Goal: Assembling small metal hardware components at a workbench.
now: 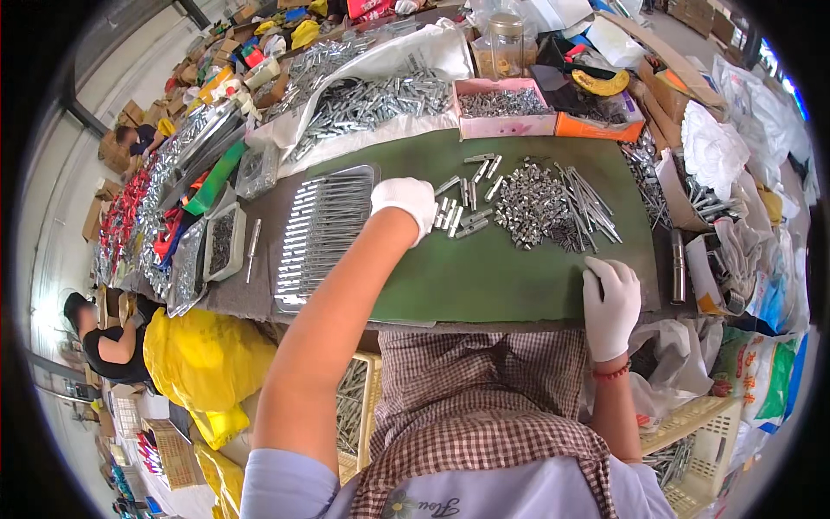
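Observation:
My left hand (pixel 406 206), in a white glove, reaches across to the right edge of a clear plastic tray (pixel 298 304). Its fingers are curled closed, and what they hold, if anything, is hidden. Rows of long metal rods with thicker ends (pixel 333 216) fill the tray. Beside that hand, short metal tubes (pixel 450 216) are scattered on a green mat (pixel 484 285). A heap of small metal nut-like pieces (pixel 527 203) lies further right, next to several thin rods (pixel 592 208). My right hand (pixel 611 307), also gloved, rests open at the mat's near right edge, fingers slightly bent.
Behind the mat stand a pink box (pixel 506 126) of small metal parts, an orange box (pixel 596 131) and a glass jar (pixel 506 48). Metal pieces (pixel 372 104) cover a white sack. A parts container (pixel 225 246) sits left. Two other people (pixel 121 342) (pixel 138 138) are at far left.

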Action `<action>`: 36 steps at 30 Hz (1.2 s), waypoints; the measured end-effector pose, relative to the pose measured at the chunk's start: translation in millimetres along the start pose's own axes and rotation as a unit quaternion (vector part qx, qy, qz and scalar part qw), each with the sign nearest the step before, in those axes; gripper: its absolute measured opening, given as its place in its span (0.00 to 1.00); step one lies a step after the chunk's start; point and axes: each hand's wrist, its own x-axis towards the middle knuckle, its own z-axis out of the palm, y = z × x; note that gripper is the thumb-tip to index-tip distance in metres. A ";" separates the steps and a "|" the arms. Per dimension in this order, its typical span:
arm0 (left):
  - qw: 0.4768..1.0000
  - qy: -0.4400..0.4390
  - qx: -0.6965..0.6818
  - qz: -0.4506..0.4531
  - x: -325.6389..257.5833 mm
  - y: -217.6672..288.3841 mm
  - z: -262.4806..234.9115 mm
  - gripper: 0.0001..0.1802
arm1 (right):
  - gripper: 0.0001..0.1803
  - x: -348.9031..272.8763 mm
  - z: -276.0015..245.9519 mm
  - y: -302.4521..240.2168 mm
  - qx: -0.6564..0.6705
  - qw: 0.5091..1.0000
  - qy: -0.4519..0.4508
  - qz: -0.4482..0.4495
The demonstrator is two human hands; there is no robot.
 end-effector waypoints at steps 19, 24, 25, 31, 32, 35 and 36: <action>0.980 0.144 -0.133 0.022 -24.2 9.4 29.1 0.10 | 0.10 95.8 43.1 43.9 -0.263 0.954 -0.142 0.035; 0.952 0.244 -0.138 0.122 -70.4 42.7 20.0 0.07 | 0.08 85.5 24.4 42.6 -0.205 0.970 -0.106 0.072; 0.950 0.222 -0.136 0.170 -81.8 53.6 21.2 0.07 | 0.08 83.3 18.0 35.3 -0.175 0.975 -0.095 0.097; 0.934 0.205 -0.139 0.257 -100.2 104.1 66.2 0.05 | 0.05 72.5 -30.3 -10.2 0.021 0.998 -0.051 -0.023; 0.922 0.241 -0.170 0.252 -97.8 103.1 70.7 0.07 | 0.04 70.6 -38.0 -21.9 0.036 0.993 -0.109 0.006; 0.894 0.276 -0.276 0.221 -97.7 100.8 78.8 0.12 | 0.05 54.1 -30.4 -19.6 0.141 0.973 -0.180 -0.010; 0.879 0.308 -0.298 0.211 -99.0 101.0 82.6 0.12 | 0.06 47.9 -21.3 -11.8 0.162 0.964 -0.210 0.018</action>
